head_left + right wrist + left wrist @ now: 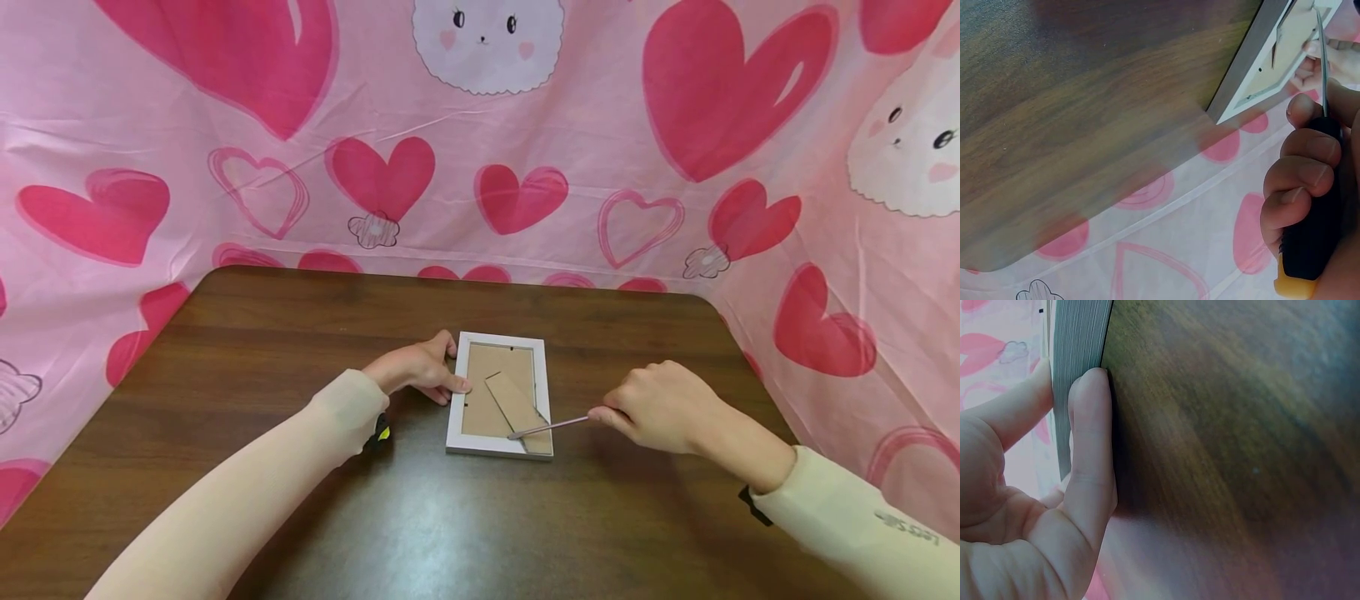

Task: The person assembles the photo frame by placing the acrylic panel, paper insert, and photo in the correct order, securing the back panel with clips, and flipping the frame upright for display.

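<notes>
One frame (pixel 501 396), one screwdriver (pixel 1315 234), one table (pixel 420 525)

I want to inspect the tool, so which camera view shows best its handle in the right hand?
The right wrist view: it shows the black handle with its yellow end, partly covered by fingers. In the head view, the right hand hides the handle; only the shaft shows. The left wrist view shows none of it.

A dark brown table (pixel 637 333) with wood grain and rounded far corners spreads across the middle and bottom of the head view, a pale sheen showing at bottom centre. Directly on it, just right of and below the frame's centre, a white-rimmed picture frame (pixel 486 404) lies flat, its tan backing facing up.
</notes>
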